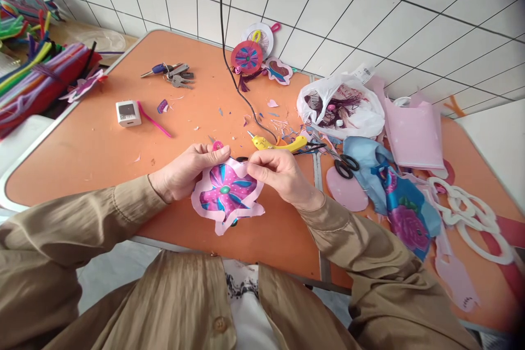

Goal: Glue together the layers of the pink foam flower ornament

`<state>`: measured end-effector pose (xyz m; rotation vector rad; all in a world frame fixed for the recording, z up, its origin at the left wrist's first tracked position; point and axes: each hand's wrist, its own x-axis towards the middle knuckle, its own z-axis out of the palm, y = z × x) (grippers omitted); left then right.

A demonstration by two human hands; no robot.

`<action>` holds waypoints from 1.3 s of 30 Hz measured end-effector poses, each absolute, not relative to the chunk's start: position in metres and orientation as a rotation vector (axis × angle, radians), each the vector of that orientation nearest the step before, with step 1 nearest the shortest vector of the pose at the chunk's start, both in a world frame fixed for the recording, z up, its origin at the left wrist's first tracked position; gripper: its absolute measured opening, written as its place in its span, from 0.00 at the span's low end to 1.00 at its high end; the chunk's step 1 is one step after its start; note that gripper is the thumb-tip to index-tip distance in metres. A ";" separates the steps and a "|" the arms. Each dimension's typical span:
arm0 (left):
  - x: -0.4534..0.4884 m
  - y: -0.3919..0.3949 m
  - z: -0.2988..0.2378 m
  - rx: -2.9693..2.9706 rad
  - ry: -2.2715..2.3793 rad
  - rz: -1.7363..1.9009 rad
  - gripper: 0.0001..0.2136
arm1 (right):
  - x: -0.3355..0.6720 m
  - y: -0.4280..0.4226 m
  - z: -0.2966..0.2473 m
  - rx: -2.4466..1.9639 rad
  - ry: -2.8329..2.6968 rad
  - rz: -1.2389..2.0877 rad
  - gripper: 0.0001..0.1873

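Both hands hold a flower-shaped craft piece (227, 194) above the near edge of the orange table (94, 142); it is pale pink foam with a magenta and blue flower fabric on top. My left hand (186, 172) pinches its upper left edge, where a small pink loop (217, 145) sticks up. My right hand (279, 172) pinches the upper right edge with closed fingers. A yellow glue gun (279, 144) lies just beyond my hands, its black cord (225, 38) running up the wall.
Black-handled scissors (342, 163), blue flowered fabric (400, 205), pink foam sheets (412, 131), white foam rings (471, 216) and a plastic bag (340, 106) crowd the right. Keys (172, 74), a white charger (128, 112) and finished ornaments (254, 52) lie further back. Pipe cleaners (33, 76) are piled at left.
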<state>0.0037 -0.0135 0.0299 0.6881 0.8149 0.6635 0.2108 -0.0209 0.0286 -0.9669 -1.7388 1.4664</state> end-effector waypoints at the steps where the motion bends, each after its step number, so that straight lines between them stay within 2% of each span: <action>1: 0.003 -0.013 0.030 0.710 0.805 0.662 0.20 | 0.211 -0.021 0.028 -0.976 -1.735 1.462 0.18; 4: 0.003 -0.014 0.031 0.807 0.780 0.656 0.20 | 0.209 -0.022 0.029 -1.004 -1.723 1.477 0.17; 10: 0.005 -0.017 0.036 0.925 0.868 0.644 0.12 | 0.205 -0.023 0.030 -0.993 -1.700 1.598 0.17; 17: 0.004 -0.014 0.038 0.926 0.862 0.658 0.13 | 0.206 -0.022 0.024 -0.997 -1.619 1.595 0.20; 25: 0.003 -0.010 0.036 0.804 0.749 0.598 0.15 | 0.204 -0.018 0.023 -0.879 -1.395 1.846 0.18; 34: 0.004 -0.010 0.031 0.622 0.819 0.596 0.13 | 0.203 -0.018 0.025 -1.014 -1.543 1.671 0.20; 37: 0.003 -0.009 0.029 0.598 0.835 0.594 0.12 | 0.211 -0.015 0.035 -1.061 -1.766 1.435 0.22; 39: 0.001 -0.009 0.028 0.570 0.848 0.590 0.11 | 0.225 -0.011 0.045 -1.137 -1.964 1.172 0.17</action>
